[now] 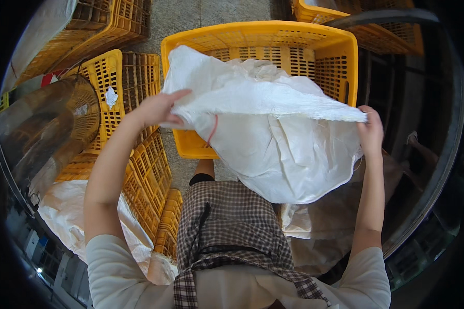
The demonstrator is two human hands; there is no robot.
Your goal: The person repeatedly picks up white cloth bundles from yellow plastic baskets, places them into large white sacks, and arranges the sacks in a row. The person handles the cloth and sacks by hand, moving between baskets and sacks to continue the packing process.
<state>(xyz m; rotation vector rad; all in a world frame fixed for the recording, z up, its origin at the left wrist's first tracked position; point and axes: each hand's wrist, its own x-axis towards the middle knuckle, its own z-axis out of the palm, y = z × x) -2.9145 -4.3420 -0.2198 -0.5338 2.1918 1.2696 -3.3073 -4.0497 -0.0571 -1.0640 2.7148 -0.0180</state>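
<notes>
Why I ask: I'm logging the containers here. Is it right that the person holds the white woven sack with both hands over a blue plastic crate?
Not quite: the crate is yellow, not blue, as the head view shows. The rest stands: the left hand and the right hand both hold the white woven sack over it.

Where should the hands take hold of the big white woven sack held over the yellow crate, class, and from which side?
Grip the white woven sack along its top edge, one end each, coming from the outer sides. The limp cloth hangs from that stretched rim above the yellow crate, so it is probably the firmest hold. The left hand and right hand already pinch those ends.
</notes>
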